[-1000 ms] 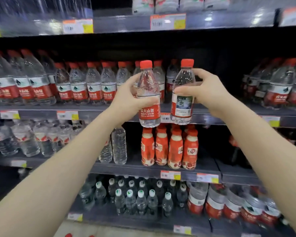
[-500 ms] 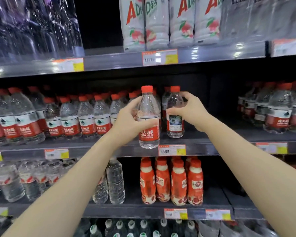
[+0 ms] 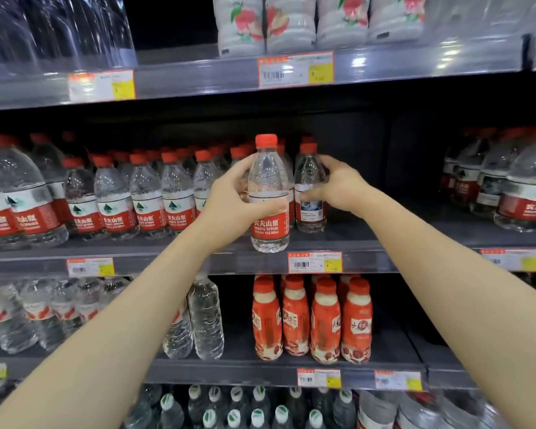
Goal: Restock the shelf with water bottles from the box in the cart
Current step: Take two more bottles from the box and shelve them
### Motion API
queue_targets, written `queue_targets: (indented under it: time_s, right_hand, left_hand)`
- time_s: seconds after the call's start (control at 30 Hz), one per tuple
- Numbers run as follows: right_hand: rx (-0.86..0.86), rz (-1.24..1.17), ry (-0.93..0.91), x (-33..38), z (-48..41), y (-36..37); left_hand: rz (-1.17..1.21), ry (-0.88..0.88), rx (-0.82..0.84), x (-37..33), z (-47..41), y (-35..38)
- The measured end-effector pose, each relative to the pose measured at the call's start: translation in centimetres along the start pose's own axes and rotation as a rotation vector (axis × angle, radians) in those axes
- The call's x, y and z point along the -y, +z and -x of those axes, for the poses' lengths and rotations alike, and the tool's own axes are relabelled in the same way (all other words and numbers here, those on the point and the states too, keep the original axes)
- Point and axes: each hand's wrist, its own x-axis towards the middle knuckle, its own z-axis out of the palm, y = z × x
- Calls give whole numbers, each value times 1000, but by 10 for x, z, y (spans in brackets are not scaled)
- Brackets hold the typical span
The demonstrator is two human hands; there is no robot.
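Observation:
My left hand (image 3: 229,209) grips a clear water bottle (image 3: 269,218) with a red cap and red label, held upright at the front edge of the middle shelf (image 3: 245,258). Further back, my right hand (image 3: 342,187) is closed around a second red-capped water bottle (image 3: 309,209) that stands on the shelf board, its label turned to the back side. Rows of matching water bottles (image 3: 146,196) fill the shelf to the left. The box and cart are out of view.
To the right of my right hand the shelf holds a dark gap (image 3: 409,187), then larger water bottles (image 3: 508,187). Below stand orange drink bottles (image 3: 310,320) and clear bottles (image 3: 205,317). Price tags (image 3: 314,262) line the shelf edges. White peach-drink bottles (image 3: 291,20) sit above.
Both hands have moved the bottles forward and down to the middle shelf; the right bottle now stands deeper on the board. The camera has come closer to the shelf.

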Motion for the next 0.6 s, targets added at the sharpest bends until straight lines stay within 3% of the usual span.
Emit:
queue_targets:
  time_s: [0.6]
  right_hand:
    - [-20,62,28,-25,-54,9]
  left_hand:
    - [-67,-7,16,16,-18,5]
